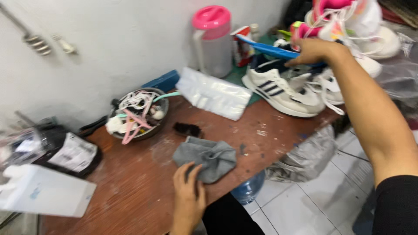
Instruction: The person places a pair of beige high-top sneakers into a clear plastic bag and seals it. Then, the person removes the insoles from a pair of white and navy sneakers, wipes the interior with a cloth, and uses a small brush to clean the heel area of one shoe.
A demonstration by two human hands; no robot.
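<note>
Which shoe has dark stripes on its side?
The white shoe lying on the table's far right end. The shoes piled behind the right hand are white with bright pink instead.

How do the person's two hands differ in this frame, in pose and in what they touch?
The left hand lies low and close to the body, pressing on a grey cloth on the brown table. The right hand is stretched far out and raised, at a blue basin rim among the sneakers. The left hand's fingers lie flat; the right hand's curl around the rim. Both are bare.
</note>
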